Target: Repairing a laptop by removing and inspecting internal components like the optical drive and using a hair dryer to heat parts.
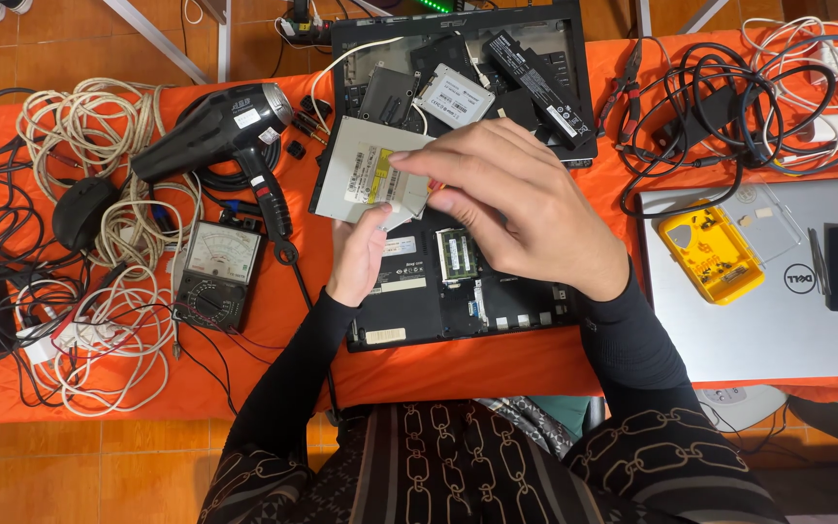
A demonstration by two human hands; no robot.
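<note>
Hands: left point(361, 254), right point(511, 209) grasp flat grey metal optical drive point(366, 170) | orange cloth point(293, 320)

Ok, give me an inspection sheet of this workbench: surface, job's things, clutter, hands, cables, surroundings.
Surface: orange cloth over the table, crowded.
Job's things: silver optical drive held up over an opened black laptop base.
Clutter: black hair dryer, analogue multimeter, black mouse, second opened laptop holding loose drives, yellow parts box on a closed silver laptop.
Hands: left hand holds the drive from below; right hand pinches at its edge, with a red-tipped tool partly hidden.
Cables: white coils on the left, black tangle on the right.
Surroundings: tiled floor, metal table legs.
</note>
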